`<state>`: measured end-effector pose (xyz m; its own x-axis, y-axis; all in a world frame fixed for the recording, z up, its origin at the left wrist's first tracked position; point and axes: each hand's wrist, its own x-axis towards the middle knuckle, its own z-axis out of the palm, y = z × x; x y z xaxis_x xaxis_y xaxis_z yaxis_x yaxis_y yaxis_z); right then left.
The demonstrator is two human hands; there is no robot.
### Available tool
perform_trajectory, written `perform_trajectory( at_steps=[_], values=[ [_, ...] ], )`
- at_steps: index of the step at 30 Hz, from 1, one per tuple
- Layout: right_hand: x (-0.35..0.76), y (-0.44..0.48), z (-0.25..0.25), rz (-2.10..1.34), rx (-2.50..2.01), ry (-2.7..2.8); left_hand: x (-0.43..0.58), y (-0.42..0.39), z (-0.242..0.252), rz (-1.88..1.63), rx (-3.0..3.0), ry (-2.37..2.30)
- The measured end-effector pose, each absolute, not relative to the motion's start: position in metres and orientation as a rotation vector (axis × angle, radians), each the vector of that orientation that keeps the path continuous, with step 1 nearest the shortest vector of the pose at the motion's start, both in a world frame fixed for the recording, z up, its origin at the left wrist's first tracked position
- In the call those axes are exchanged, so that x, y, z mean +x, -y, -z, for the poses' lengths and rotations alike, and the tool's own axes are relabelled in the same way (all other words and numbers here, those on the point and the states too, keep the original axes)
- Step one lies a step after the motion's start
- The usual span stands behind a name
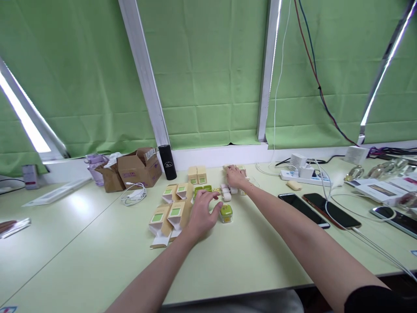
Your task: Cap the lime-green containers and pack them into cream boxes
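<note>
My left hand (205, 211) hovers over the table with its thumb and fingers apart, holding nothing. Just right of its thumb stands a small clear jar with a green lid (226, 213). More green lids (202, 189) show behind its fingers. To its left are several opened beige cartons (158, 218) with green squares on them, flaps hanging forward. Farther back, my right hand (236, 177) reaches down among small beige boxes; its fingertips are hidden, so its grip is unclear. Small whitish-pink pieces (226, 193) lie between the two hands.
Two beige cartons (197, 175) stand at the back, near a black cylinder (167, 162) and an open cardboard box (138, 167). Phones (303, 210), white cables and a power strip (304, 177) occupy the right side. Another person's hand (7, 226) shows at far left.
</note>
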<state>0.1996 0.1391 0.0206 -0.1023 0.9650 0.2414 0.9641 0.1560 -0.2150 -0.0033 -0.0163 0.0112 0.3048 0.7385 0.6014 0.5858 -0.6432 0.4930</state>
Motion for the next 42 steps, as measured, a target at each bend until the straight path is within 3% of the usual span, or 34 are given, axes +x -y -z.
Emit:
perform_trajectory(
  at_steps=[8,19,29,36,42],
  values=[
    [0.178,-0.095,-0.038,0.122,-1.602,2.053,-0.006,0.011,-0.015,-1.475,2.093,-1.212],
    [0.175,0.038,-0.028,0.294,-0.981,2.101,-0.005,-0.003,-0.013,-1.400,1.476,-0.799],
    [0.182,0.050,-0.009,0.263,-0.670,2.119,-0.003,0.003,-0.018,-1.411,1.195,-0.601],
    [0.191,0.045,-0.011,0.257,-0.660,1.870,-0.008,-0.003,-0.019,-1.468,1.301,-0.599],
    [0.197,0.032,-0.007,0.225,-0.703,1.769,-0.009,0.004,-0.013,-1.641,1.706,-0.955]
  ],
)
